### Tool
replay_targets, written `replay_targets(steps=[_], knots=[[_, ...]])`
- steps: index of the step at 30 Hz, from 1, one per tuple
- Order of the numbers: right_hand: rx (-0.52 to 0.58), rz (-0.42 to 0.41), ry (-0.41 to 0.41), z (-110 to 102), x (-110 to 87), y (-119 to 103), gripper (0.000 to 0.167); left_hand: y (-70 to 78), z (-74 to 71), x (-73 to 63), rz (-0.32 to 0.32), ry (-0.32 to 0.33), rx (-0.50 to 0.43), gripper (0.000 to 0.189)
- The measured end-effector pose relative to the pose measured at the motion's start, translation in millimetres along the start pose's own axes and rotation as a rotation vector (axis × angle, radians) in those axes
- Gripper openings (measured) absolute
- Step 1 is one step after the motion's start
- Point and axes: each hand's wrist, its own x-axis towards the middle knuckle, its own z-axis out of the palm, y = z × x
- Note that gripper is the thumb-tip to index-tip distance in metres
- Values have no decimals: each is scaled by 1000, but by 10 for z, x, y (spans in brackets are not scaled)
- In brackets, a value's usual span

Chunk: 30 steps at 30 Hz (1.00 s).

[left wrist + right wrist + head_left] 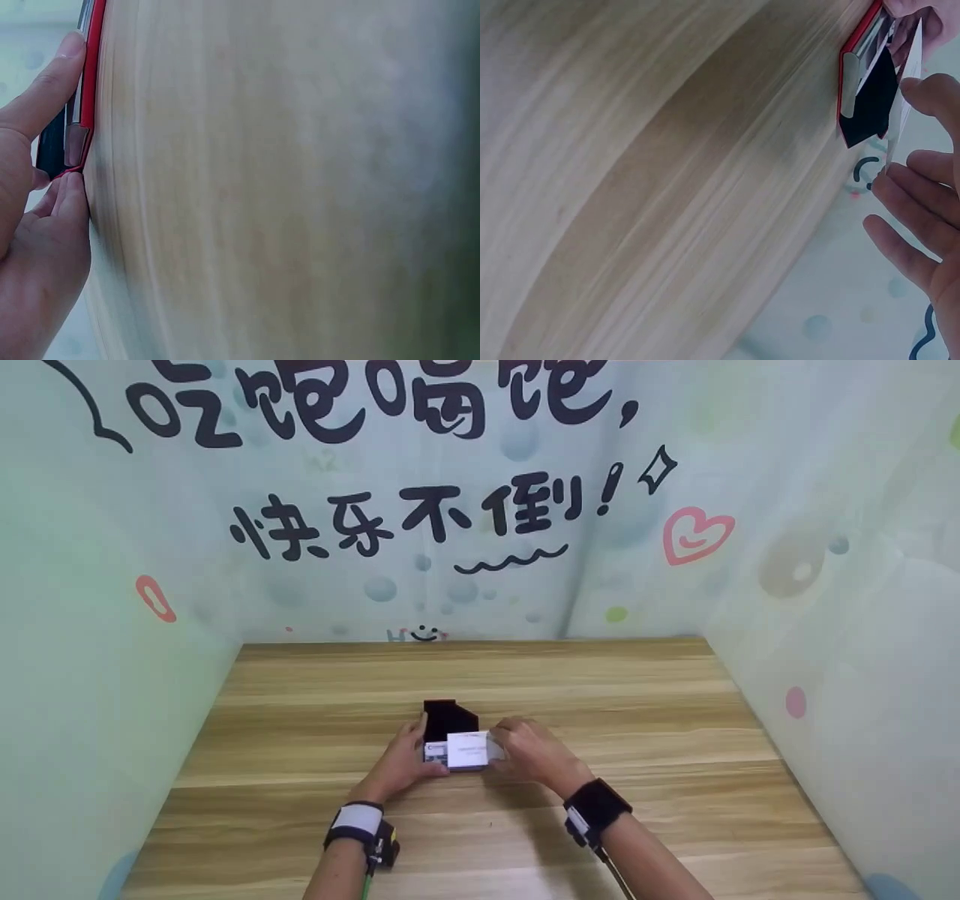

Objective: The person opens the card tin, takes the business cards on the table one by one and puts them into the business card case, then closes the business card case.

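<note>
A card holder with a black inside flap (pixel 448 720) lies opened on the table, and its red outer cover (pixel 91 67) shows in both wrist views. At its left side, my left hand (pixel 397 765) grips the holder, thumb on the front part and fingers at the edge. A white card (pixel 466 751) with faint print stands over the holder's front. My right hand (pixel 536 751) pinches this card's right end between thumb and fingers. Left of the white card, part of another printed card (pixel 435 751) shows in the holder; the white card hides the rest.
The wood-grain table (pixel 600 690) extends around both hands. Pale printed curtains (pixel 480 600) with dark lettering stand at the back and both sides. Each wrist wears a black strap with a small camera and a cable; the left strap (pixel 358 819) has a white patch.
</note>
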Motion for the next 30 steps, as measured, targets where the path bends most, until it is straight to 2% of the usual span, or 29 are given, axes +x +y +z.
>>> replay_targets(steps=[9,13,17,23,25,30], knots=[[3,58,21,104,173,-19,30,21,-31,-9,-31,14,-34,113],[25,54,29,145,254,-39,30,37,-41,-7,-34,11,-39,115],[57,70,8,193,328,-69,29,29,-32,7,-37,7,-32,115],[54,137,-16,279,391,-146,32,28,-25,12,-66,-2,-31,115],[47,149,-20,315,393,-176,32,27,-20,15,-62,2,-30,115],[14,180,-29,391,392,-216,27,17,6,23,-7,26,-9,112]])
